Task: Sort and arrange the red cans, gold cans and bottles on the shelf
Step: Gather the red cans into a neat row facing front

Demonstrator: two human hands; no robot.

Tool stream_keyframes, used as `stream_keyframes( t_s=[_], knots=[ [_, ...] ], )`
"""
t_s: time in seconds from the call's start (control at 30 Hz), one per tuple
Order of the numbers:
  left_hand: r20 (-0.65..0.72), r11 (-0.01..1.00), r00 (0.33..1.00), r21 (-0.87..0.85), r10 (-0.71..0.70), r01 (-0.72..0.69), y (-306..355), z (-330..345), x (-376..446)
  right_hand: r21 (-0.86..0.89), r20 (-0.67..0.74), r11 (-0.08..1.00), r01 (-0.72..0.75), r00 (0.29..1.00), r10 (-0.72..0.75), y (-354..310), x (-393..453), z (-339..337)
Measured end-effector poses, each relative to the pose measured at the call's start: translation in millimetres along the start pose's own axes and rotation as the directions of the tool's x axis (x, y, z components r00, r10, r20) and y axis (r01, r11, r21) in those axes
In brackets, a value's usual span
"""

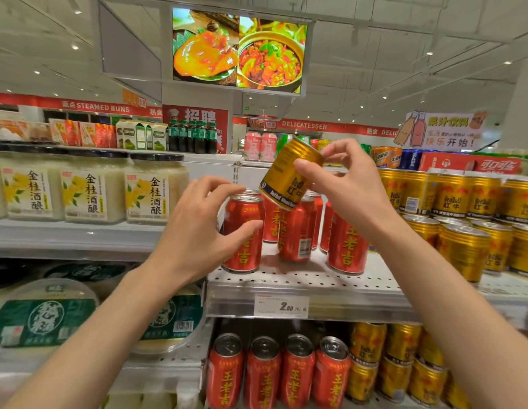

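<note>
- On the shelf below the price tag (281,306), red cans (279,370) stand in a front row with gold cans (386,358) just to their right — that level looks sorted, as far as it shows.
- Above the price tag, on the perforated shelf (301,280), the left hand (197,231) curls round the front-left red can (243,234), thumb on its face and fingers over its rim; the can stands upright on the shelf.
- Behind and right of that can, other red cans (295,231) stand loosely spaced, not in tidy rows — this group still needs squaring up, I judge.
- The right hand (345,184) pinches a single gold can (289,175) by its upper part, tilted, in the air above the red group.
- That gold can is out of place here; its own kind, the stacked gold cans (463,225), sits to the right of the red group, so it likely belongs there.
- Far back and up-left of the price tag, dark bottles (193,138) stand together on the top shelf; whether they need moving I cannot tell.
</note>
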State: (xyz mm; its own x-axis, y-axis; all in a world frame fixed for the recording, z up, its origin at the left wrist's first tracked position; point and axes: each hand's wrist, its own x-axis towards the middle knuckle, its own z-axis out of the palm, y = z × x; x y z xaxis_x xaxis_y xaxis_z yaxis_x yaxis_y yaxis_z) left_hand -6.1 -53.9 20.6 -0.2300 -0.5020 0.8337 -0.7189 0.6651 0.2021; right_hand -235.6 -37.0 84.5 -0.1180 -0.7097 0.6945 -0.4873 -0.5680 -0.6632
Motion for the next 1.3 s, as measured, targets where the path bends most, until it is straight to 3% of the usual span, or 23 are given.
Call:
stream_keyframes(
  t_s=[0.23,0.47,0.77,1.3],
  knots=[
    [0.000,0.994,0.997,-0.080,0.079,-0.079,35,18,-22,0.075,0.053,0.986,-0.147,0.988,0.143,20,-57,-28],
    [0.084,0.985,0.989,-0.127,0.124,-0.113,68,47,-32,0.145,0.074,0.969,-0.203,0.978,0.193,39,-82,-56],
    [0.078,0.956,0.990,-0.279,0.118,-0.092,135,93,-13,0.168,0.096,0.967,-0.192,0.979,0.178,76,-71,-132],
    [-0.008,0.952,0.991,-0.277,0.136,-0.133,271,194,26,0.133,0.108,0.979,-0.155,0.984,0.142,141,-52,-294]
  ],
)
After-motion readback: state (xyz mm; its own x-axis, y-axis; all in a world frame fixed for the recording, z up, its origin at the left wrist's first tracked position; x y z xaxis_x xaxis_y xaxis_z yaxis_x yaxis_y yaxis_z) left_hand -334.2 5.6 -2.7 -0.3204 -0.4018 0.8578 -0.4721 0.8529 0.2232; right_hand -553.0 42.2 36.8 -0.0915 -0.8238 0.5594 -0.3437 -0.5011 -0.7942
